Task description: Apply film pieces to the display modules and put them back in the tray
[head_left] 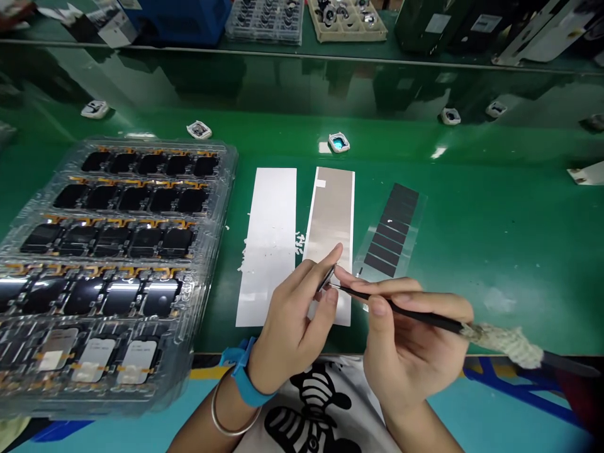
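Note:
My left hand (297,321) is closed, pinching a small dark display screen (325,279) nearly edge-on between thumb and fingers. In my right hand (419,340) lie slim black tweezers (431,319) with a pale wrapping (507,345) around the rear part. Their thin tip meets the screen's lower edge; fingers hide the exact contact. Under my hands lies a beige-faced adhesive sheet (333,214) with white borders. Left of it is a white sheet (271,251), with small white scraps (299,242) between them. A clear sheet with dark rectangular stickers (401,204) lies to the right.
A clear tray (226,182) with rows of display screens fills the left. Small white-edged square parts, including one with a blue face (338,143), sit along the back. On the rear shelf stand a clear compartment box (264,22), a beige divided tray (346,34) and a blue machine (177,22).

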A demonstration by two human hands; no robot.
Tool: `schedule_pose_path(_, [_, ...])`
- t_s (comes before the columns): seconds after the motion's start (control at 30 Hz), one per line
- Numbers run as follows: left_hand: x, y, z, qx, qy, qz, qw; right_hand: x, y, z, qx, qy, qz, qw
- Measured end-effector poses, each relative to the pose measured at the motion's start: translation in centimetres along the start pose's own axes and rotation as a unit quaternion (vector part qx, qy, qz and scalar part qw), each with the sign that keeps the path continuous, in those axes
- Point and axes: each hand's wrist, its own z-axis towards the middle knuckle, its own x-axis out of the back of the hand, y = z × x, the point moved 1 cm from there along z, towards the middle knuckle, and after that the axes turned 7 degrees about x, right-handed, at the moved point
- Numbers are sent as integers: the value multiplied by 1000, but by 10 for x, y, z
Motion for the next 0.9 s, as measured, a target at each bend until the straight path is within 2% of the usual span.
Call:
schedule_pose_path(0.5, [0, -3, 1, -8, 1, 8, 1000, 0, 5, 1, 0, -7, -19, 1000])
schedule_pose_path(0.8, [0, -1, 2, -1, 7, 23, 1000, -1, 7, -2, 30, 8, -19, 999])
schedule_pose_path(0.9, [0, -2, 2, 2, 4, 17, 1000, -1, 8, -3, 35, -3, -14, 999])
